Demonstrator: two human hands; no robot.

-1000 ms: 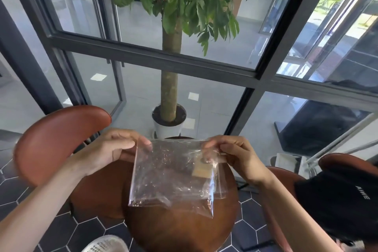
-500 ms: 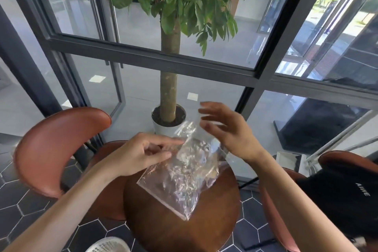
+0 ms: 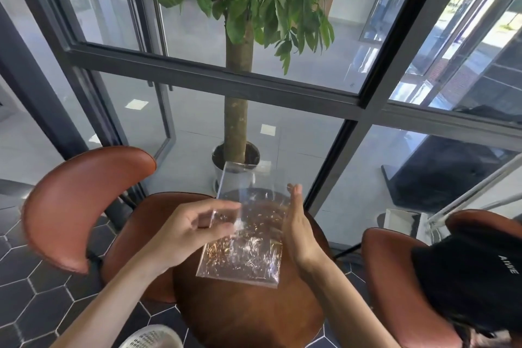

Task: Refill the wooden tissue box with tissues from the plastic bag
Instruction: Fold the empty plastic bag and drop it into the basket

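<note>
Bag: clear plastic, crinkled and shiny, held upright in the air above the table, its open mouth at the top and its sealed bottom edge just over the wood; nothing can be made out inside it.
Left hand: at the bag's left edge, thumb and fingers curled close together and pinching the plastic about halfway up.
Right hand: flat and edge-on against the bag's right side, fingers straight and together, pointing up; the palm touches the plastic, but the fingers do not close round it.
Table: round, dark brown wood, directly below the bag and between the two forearms.
Tissue box: not in view.
Left chair: brown leather, curved backrest to the left of the table, its seat tucked against the table's far-left side.
Right chair: same brown leather, just right of the table.
Black cap: lies on the right chair, small white lettering on it.
Tree: thick trunk in a white pot behind the bag, leaves at the top of the view.
Window frame: dark metal bars and glass behind the tree.
Floor: dark hexagonal tiles with pale grout.
Basket: white mesh rim at the bottom edge, near the left forearm.
</note>
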